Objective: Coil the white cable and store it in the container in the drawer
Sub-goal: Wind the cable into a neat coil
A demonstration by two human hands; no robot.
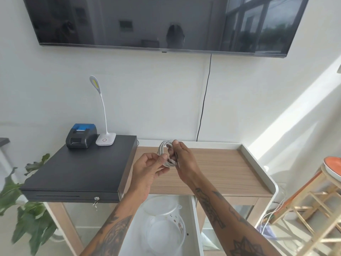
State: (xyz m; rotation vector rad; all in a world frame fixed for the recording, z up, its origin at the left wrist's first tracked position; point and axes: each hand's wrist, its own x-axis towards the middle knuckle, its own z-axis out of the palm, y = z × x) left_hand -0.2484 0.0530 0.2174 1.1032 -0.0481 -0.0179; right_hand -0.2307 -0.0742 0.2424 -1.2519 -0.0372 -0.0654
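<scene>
above the wood-grain desk (221,174), both hands pinch the round-coiled white cable (163,150).

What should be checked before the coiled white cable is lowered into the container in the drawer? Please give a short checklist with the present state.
1. White cable wound into a coil: ok.
2. Left hand and right hand both grip the coil: ok.
3. Loose end tucked in: cannot tell.
4. Drawer open below the hands: ok.
5. Container uncovered, lid beside it: ok.
6. Coil fits the container: cannot tell.
</scene>
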